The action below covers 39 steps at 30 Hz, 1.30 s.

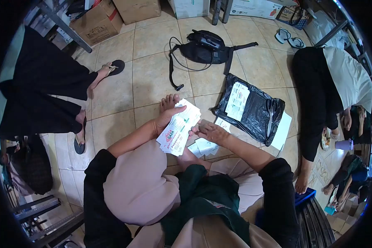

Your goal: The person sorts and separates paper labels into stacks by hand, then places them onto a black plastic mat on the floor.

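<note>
My left hand (166,119) is closed on a stack of printed labels (182,126), thumb on top, above my bent leg. The top ones carry a red and green logo and the word "Pepperoni". My right hand (213,133) is at the right edge of the stack, fingers apart and slightly bent, pointing toward the labels. Loose white labels (204,147) lie on the floor below it. To the right, a black plastic bag (254,101) lies flat with printed label sheets (237,100) and scissors (270,120) on it.
A white sheet (282,131) sticks out from under the plastic bag. A black waist bag (202,49) with a cable and straps lies ahead on the tiles. One person (41,87) stands at left; another (314,99) is at right. Cardboard boxes (97,25) line the back.
</note>
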Tool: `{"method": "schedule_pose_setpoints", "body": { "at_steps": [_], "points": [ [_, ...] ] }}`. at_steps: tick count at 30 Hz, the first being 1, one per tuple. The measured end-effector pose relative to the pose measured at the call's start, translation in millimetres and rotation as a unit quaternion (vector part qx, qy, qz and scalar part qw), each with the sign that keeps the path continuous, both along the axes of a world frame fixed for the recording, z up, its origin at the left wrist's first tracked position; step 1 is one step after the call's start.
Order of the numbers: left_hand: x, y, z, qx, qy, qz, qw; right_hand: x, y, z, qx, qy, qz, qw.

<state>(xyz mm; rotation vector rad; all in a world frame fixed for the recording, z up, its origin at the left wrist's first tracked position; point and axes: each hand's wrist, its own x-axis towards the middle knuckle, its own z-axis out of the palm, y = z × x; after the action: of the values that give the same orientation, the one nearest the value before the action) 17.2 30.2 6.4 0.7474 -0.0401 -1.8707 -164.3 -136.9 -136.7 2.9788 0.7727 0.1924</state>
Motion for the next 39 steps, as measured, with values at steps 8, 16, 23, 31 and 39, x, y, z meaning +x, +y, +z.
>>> {"method": "schedule_pose_setpoints", "body": {
  "at_steps": [8, 16, 23, 31, 39],
  "points": [
    [1.0, -1.1, 1.8, -0.031, 0.028, -0.019, 0.999, -18.0, -12.7, 34.2, 0.021, 0.283, -0.097, 0.954],
    [-1.3, -1.3, 4.2, -0.023, 0.027, -0.013, 0.999, 5.5, -74.2, 103.1, -0.146, 0.294, -0.171, 0.929],
    [-1.5, -3.0, 4.2, -0.028, 0.011, -0.014, 0.999, 21.9, -138.9, 65.7, -0.063, -0.051, -0.215, 0.973],
    [-4.1, -3.9, 4.6, -0.024, 0.009, -0.007, 1.0, -12.3, -108.6, 14.4, 0.233, -0.078, -0.81, 0.532],
    [-5.0, -2.8, 6.3, -0.023, 0.007, 0.017, 1.0, 31.4, -120.5, 29.0, 0.27, -0.003, -0.828, 0.491]
  ]
}}
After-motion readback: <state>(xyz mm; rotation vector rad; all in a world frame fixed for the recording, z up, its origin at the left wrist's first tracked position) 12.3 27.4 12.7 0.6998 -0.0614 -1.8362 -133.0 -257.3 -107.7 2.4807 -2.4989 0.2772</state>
